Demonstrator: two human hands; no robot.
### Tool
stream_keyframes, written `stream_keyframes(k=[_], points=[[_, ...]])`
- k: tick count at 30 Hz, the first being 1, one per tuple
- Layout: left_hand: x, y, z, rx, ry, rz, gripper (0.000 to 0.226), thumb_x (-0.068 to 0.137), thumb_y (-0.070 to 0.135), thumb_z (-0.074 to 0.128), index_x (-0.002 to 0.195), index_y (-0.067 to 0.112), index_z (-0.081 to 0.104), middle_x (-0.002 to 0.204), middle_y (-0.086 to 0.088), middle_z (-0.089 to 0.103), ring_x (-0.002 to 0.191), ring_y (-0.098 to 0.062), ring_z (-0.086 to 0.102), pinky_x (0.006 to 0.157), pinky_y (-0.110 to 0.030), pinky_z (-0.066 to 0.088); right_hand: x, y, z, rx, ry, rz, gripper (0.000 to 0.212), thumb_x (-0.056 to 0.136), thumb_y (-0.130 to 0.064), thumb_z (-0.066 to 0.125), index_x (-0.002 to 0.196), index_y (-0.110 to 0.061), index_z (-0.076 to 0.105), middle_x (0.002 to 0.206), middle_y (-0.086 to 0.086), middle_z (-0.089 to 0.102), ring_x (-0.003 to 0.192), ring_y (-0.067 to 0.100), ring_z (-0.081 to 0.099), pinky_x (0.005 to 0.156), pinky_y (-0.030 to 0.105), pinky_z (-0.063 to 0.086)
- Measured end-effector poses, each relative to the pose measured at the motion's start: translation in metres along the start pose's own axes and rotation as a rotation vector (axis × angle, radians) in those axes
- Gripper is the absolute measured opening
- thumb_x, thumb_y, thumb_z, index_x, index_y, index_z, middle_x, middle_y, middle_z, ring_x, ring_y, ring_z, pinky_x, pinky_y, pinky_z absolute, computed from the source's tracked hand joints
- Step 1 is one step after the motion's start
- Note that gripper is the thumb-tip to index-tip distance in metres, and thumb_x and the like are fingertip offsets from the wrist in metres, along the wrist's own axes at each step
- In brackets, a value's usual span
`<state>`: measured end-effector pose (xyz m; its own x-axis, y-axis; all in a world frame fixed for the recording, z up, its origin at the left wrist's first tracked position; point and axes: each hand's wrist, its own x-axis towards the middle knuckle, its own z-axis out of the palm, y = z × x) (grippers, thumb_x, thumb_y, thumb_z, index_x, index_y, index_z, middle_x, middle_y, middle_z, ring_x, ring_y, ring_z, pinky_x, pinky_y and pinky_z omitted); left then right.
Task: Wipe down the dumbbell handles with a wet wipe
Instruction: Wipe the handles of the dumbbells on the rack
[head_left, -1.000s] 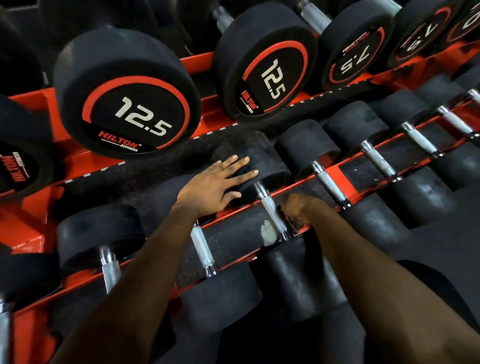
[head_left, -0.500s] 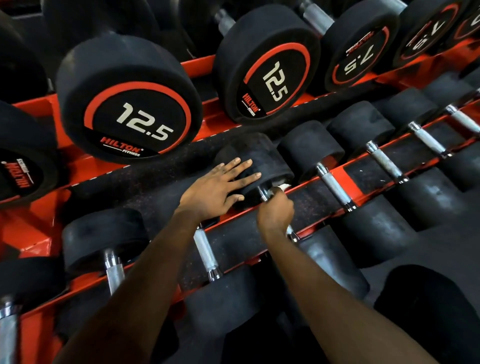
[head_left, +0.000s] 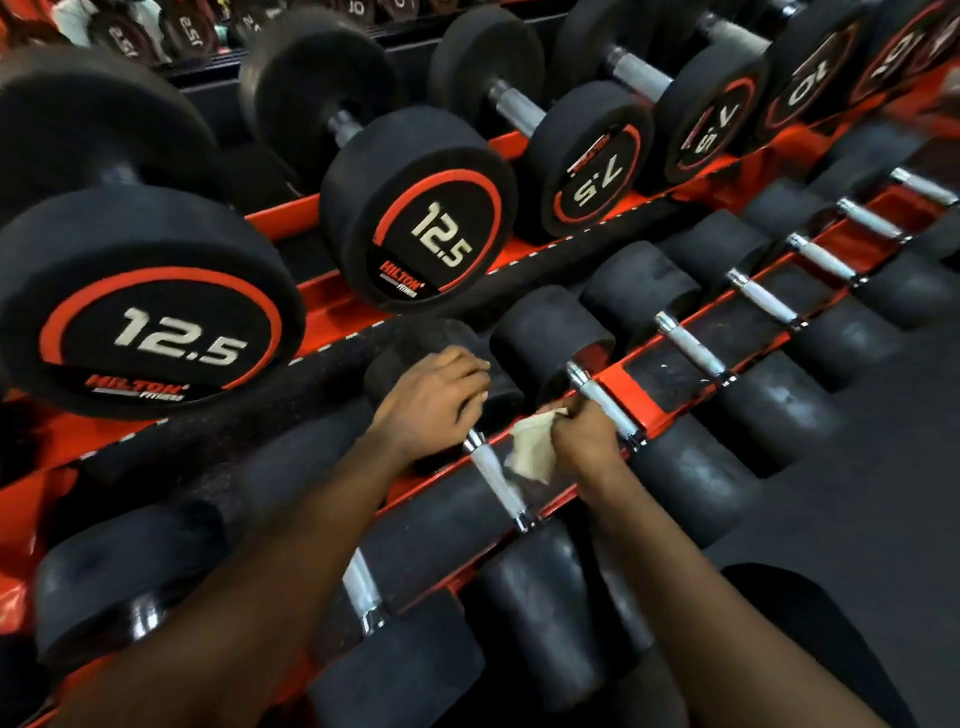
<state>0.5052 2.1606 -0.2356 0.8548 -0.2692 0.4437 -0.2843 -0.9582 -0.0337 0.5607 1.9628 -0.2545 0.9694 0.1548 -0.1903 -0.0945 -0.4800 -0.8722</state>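
Wrapping the right hand's (head_left: 582, 439) clenched wet wipe (head_left: 530, 452) round the handle (head_left: 602, 402) just right helps; left hand (head_left: 431, 402) seemingly grips a dumbbell head (head_left: 410, 345).

Both forearms extend forward. Left hand (head_left: 434, 402) — fingers curled over a black rubber dumbbell head (head_left: 410, 348). Right hand (head_left: 584, 441) — gripping a crumpled off-white wet wipe (head_left: 530, 449).

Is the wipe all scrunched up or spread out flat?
Scrunched up. The right hand grips the wipe in a crumpled wad, and its creased folds hang beside the handle.
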Motion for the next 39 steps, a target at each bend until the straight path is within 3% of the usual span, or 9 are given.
stream_keyframes(k=[4, 9, 13, 19, 21, 25, 30, 36, 39], points=[[0.063, -0.002, 0.018, -0.109, -0.176, -0.032, 0.037, 0.096, 0.03, 0.054, 0.129, 0.019, 0.066, 0.142, -0.001, 0.058, 0.134, -0.02, 0.048, 0.108, -0.045, 0.044, 0.05, 0.033, -0.028, 0.134, 0.005, 0.028, 0.022, 0.078, -0.019, 0.048, 0.076, -0.013, 0.069, 0.075, 0.004, 0.072, 0.077, 0.028, 0.07, 0.074, 0.043, 0.058], [0.105, 0.0, 0.047, -0.144, -0.436, -0.034, 0.061, 0.102, 0.028, 0.055, 0.158, 0.031, 0.032, 0.168, 0.001, 0.021, 0.154, -0.018, 0.018, 0.127, -0.038, 0.015, 0.1, 0.035, -0.054, 0.138, 0.1, 0.02, 0.004, 0.089, -0.017, 0.058, 0.087, -0.017, 0.061, 0.092, 0.004, 0.07, 0.091, 0.024, 0.066, 0.084, 0.039, 0.055], [0.105, -0.003, 0.056, -0.113, -0.553, -0.072, 0.065, 0.106, 0.027, 0.044, 0.161, 0.037, 0.01, 0.169, 0.013, -0.002, 0.156, -0.008, -0.003, 0.128, -0.039, 0.006, 0.131, 0.032, -0.05, 0.006, 0.189, 0.076, 0.024, 0.089, -0.018, 0.064, 0.108, -0.01, 0.051, 0.106, 0.012, 0.064, 0.101, 0.029, 0.061, 0.091, 0.033, 0.045], [0.103, -0.003, 0.06, -0.173, -0.479, -0.091, 0.064, 0.105, 0.021, 0.042, 0.161, 0.039, 0.016, 0.169, 0.016, 0.003, 0.155, -0.004, 0.0, 0.128, -0.035, 0.006, 0.141, 0.043, -0.009, -0.394, 0.175, 0.032, 0.024, 0.089, -0.02, 0.053, 0.103, -0.01, 0.069, 0.109, 0.013, 0.069, 0.104, 0.033, 0.064, 0.083, 0.032, 0.048], [0.103, -0.004, 0.061, -0.176, -0.466, -0.096, 0.064, 0.104, 0.02, 0.042, 0.16, 0.039, 0.018, 0.169, 0.016, 0.005, 0.155, -0.004, 0.002, 0.128, -0.035, 0.007, 0.127, 0.042, 0.006, -0.42, 0.139, -0.028, 0.03, 0.088, -0.02, 0.056, 0.113, -0.004, 0.06, 0.11, 0.016, 0.068, 0.104, 0.034, 0.064, 0.078, 0.033, 0.046], [0.104, -0.005, 0.065, -0.157, -0.46, -0.099, 0.064, 0.103, 0.019, 0.041, 0.16, 0.04, 0.018, 0.169, 0.015, 0.006, 0.155, -0.005, 0.003, 0.127, -0.038, 0.011, 0.106, 0.052, 0.035, -0.776, 0.148, -0.158, 0.078, 0.084, -0.041, 0.059, 0.142, 0.004, 0.032, 0.134, 0.02, 0.05, 0.121, 0.036, 0.049, 0.102, 0.042, 0.038], [0.103, -0.003, 0.063, -0.148, -0.467, -0.112, 0.065, 0.104, 0.019, 0.04, 0.16, 0.042, 0.015, 0.169, 0.018, 0.003, 0.155, -0.003, 0.001, 0.128, -0.038, 0.009, 0.143, 0.027, 0.015, -0.522, -0.037, 0.085, 0.048, 0.078, -0.035, 0.066, 0.117, -0.008, 0.06, 0.118, 0.011, 0.067, 0.108, 0.03, 0.065, 0.085, 0.035, 0.053], [0.104, 0.0, 0.059, -0.143, -0.472, -0.12, 0.066, 0.104, 0.02, 0.041, 0.16, 0.041, 0.014, 0.169, 0.016, 0.003, 0.155, -0.004, 0.0, 0.128, -0.036, 0.008, 0.098, 0.053, 0.051, -0.938, 0.146, -0.092, 0.087, 0.083, -0.033, 0.056, 0.148, 0.006, 0.013, 0.146, 0.024, 0.03, 0.134, 0.038, 0.031, 0.117, 0.047, 0.018], [0.104, 0.003, 0.058, -0.118, -0.482, -0.121, 0.067, 0.104, 0.021, 0.041, 0.16, 0.041, 0.012, 0.169, 0.016, 0.002, 0.155, -0.004, 0.0, 0.128, -0.036, 0.008, 0.119, 0.04, 0.044, -0.846, 0.166, -0.011, 0.076, 0.077, -0.039, 0.064, 0.134, -0.001, 0.033, 0.132, 0.02, 0.047, 0.121, 0.033, 0.045, 0.105, 0.041, 0.033]])
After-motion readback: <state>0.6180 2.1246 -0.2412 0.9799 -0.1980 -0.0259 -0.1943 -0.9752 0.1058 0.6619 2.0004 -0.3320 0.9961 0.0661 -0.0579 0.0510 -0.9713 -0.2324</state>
